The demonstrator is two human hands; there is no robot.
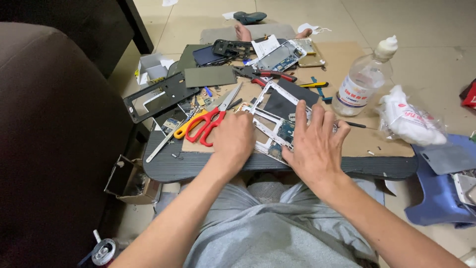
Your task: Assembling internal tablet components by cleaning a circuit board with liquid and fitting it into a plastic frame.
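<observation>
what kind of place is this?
Likely a home, floor-level phone repair spot, not a proper shop. Both hands, left hand and right hand, press an opened phone frame on a low board, with pliers and scattered phone parts over tiled floor.

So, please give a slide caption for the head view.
Both hands, left hand and right hand, press on an opened white phone frame beside red scissors.

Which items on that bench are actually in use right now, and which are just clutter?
In use:
- left hand and right hand, both pressing on the opened white phone frame with its circuit board exposed

Lying about:
- red and yellow scissors
- red-handled pliers
- clear plastic bottle
- second opened phone
- black phone frame
- white plastic bag
</observation>
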